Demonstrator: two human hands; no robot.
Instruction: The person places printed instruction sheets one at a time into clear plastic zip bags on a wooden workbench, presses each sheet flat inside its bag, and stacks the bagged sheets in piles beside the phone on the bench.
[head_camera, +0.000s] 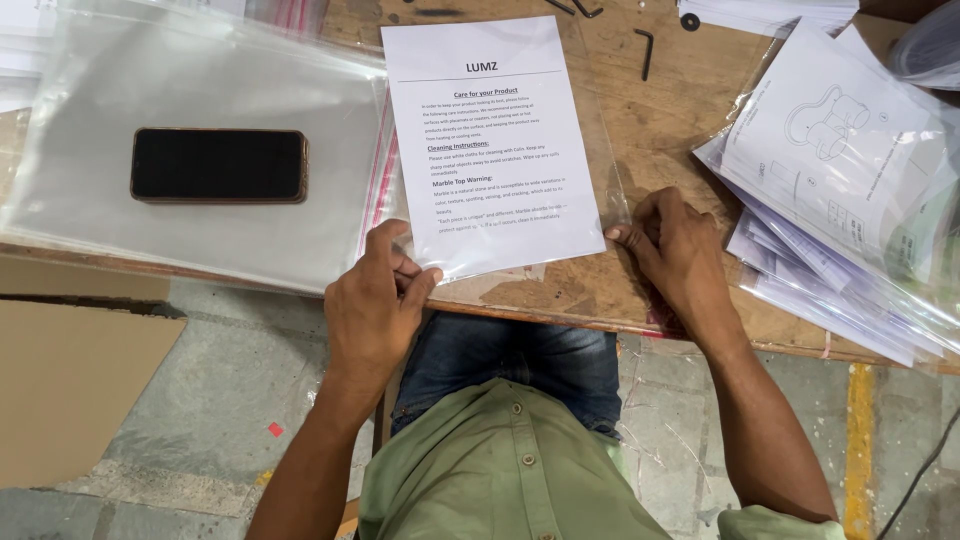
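Printed sheet, white with black text, lies inside a clear plastic sleeve on the worn wooden table, reaching away from both hands. Beyond the left hand and to its left a black phone rests on a stack of glossy clear bags. To the right of the right hand a fanned pile of bagged instruction leaflets crowds the table edge. A black hex key lies further off, past the sleeve. The left hand pinches the sleeve's near left corner between thumb and fingers. The right hand, fingers curled narrow, grips the sleeve's near right edge.
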